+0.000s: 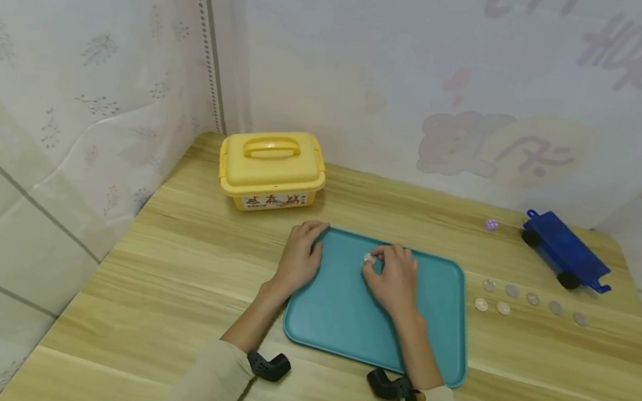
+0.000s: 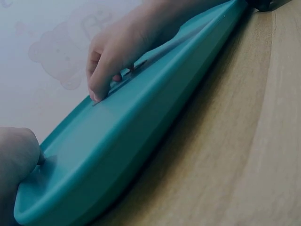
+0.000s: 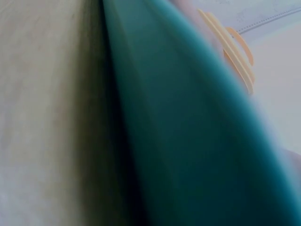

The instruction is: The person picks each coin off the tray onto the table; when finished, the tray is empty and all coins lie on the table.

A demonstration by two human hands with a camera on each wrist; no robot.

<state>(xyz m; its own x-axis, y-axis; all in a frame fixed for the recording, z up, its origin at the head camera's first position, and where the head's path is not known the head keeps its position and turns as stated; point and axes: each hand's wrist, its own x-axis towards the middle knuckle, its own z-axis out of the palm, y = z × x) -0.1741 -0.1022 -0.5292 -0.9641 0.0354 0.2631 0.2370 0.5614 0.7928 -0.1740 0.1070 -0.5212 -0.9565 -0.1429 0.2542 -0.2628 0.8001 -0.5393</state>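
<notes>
A teal tray lies flat on the table in the head view. My left hand rests over its left rim near the far corner, fingers fairly straight and thumb toward the inside. Above the tray's far half, my right hand pinches a small shiny coin between thumb and index finger. The left wrist view shows the right hand with its fingertips right at the tray's surface. In the right wrist view the tray's side wall fills the middle, and the right hand's grip is hidden there.
Several silver coins lie in two rows right of the tray. Behind them are a blue toy trailer with black wheels and a small purple piece. A yellow lidded box stands at the back left. Curtains close off the back and sides.
</notes>
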